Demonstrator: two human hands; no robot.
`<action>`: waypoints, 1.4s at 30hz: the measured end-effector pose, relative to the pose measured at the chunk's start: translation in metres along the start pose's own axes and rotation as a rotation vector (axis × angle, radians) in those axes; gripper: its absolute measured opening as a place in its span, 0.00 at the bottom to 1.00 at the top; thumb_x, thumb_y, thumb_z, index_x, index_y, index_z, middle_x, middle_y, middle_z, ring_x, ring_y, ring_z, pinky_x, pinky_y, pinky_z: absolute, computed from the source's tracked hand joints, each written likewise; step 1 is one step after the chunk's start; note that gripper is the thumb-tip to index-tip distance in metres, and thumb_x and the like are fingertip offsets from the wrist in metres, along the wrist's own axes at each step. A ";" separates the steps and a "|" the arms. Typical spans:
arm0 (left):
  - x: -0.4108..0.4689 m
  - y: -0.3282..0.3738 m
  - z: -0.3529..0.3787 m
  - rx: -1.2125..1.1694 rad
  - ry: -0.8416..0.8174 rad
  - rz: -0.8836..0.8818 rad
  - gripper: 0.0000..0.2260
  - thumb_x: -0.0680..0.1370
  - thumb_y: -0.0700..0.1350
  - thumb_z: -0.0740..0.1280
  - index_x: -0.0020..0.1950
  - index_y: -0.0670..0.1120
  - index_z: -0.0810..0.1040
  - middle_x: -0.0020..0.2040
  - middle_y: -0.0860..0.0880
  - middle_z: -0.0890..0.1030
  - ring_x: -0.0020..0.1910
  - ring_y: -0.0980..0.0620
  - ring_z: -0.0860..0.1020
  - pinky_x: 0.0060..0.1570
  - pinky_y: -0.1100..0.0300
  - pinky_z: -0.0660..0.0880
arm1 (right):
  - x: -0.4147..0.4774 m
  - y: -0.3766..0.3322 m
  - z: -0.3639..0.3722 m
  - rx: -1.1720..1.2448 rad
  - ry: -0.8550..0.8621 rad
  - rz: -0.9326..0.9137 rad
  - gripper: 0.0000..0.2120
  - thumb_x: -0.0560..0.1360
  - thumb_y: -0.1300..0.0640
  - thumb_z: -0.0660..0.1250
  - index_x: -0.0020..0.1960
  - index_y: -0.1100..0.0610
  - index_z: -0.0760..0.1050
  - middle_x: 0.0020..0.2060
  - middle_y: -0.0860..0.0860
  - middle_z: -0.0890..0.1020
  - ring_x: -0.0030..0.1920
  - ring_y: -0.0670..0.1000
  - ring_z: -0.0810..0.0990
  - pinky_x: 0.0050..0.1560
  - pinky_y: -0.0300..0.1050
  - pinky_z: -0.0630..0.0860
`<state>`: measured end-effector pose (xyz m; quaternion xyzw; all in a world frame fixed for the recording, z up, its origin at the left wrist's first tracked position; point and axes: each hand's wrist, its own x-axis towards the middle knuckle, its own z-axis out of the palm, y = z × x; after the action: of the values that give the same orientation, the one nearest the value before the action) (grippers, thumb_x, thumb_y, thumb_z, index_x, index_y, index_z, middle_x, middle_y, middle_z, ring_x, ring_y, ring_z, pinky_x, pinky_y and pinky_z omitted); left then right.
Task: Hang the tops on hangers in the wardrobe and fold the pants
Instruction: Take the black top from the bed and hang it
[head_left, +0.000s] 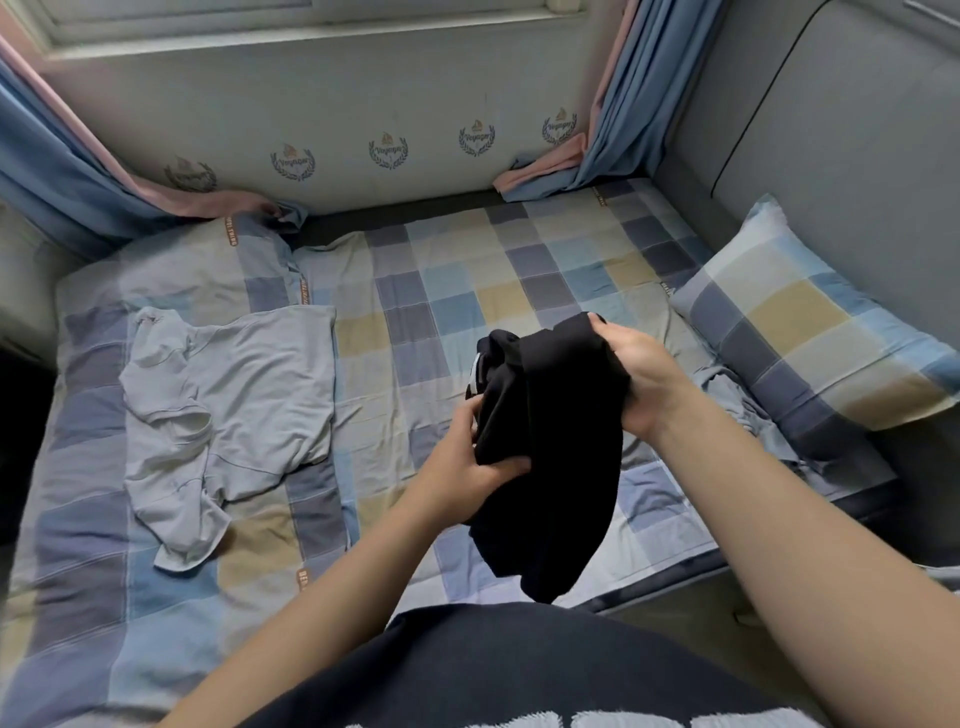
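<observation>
A black garment (558, 447) hangs bunched above the middle of the bed, held by both hands. My left hand (467, 462) grips its lower left side. My right hand (636, 374) clutches its upper right edge. A bit of white trim shows at the garment's upper left. A pale grey T-shirt (234, 405) lies spread and crumpled on the left half of the bed. Another grey-blue piece of cloth (748, 410) lies wrinkled beside the pillow at the right; I cannot tell what garment it is.
The bed has a checked blue, beige and grey sheet (457, 291). A matching pillow (810, 332) leans at the right against a grey padded wall. Blue and pink curtains (613, 119) hang at both back corners under a window.
</observation>
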<state>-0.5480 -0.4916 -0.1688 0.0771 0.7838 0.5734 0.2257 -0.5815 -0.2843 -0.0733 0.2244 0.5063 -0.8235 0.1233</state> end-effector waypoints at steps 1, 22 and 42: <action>0.003 -0.001 0.001 -0.004 0.061 0.013 0.21 0.74 0.54 0.75 0.64 0.57 0.73 0.58 0.55 0.82 0.58 0.53 0.81 0.57 0.55 0.77 | 0.002 -0.003 -0.002 0.001 0.015 0.020 0.17 0.85 0.52 0.57 0.58 0.63 0.80 0.50 0.60 0.85 0.51 0.56 0.86 0.47 0.46 0.83; 0.014 0.033 -0.048 -0.764 0.362 -0.426 0.14 0.82 0.52 0.66 0.62 0.44 0.79 0.48 0.44 0.87 0.44 0.45 0.87 0.35 0.54 0.82 | 0.000 0.110 -0.012 -1.203 -0.017 -0.413 0.05 0.79 0.55 0.65 0.45 0.48 0.73 0.34 0.47 0.80 0.38 0.52 0.78 0.42 0.56 0.76; 0.018 -0.016 -0.088 0.057 0.324 -0.307 0.11 0.77 0.39 0.71 0.56 0.53 0.79 0.52 0.45 0.82 0.48 0.45 0.82 0.46 0.50 0.81 | 0.008 -0.039 -0.002 -0.121 0.134 -0.304 0.12 0.85 0.60 0.57 0.45 0.55 0.74 0.33 0.50 0.81 0.33 0.47 0.80 0.35 0.42 0.80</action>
<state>-0.6002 -0.5663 -0.1677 -0.1298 0.8282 0.5148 0.1793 -0.6051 -0.2644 -0.0476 0.1920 0.5901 -0.7838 -0.0235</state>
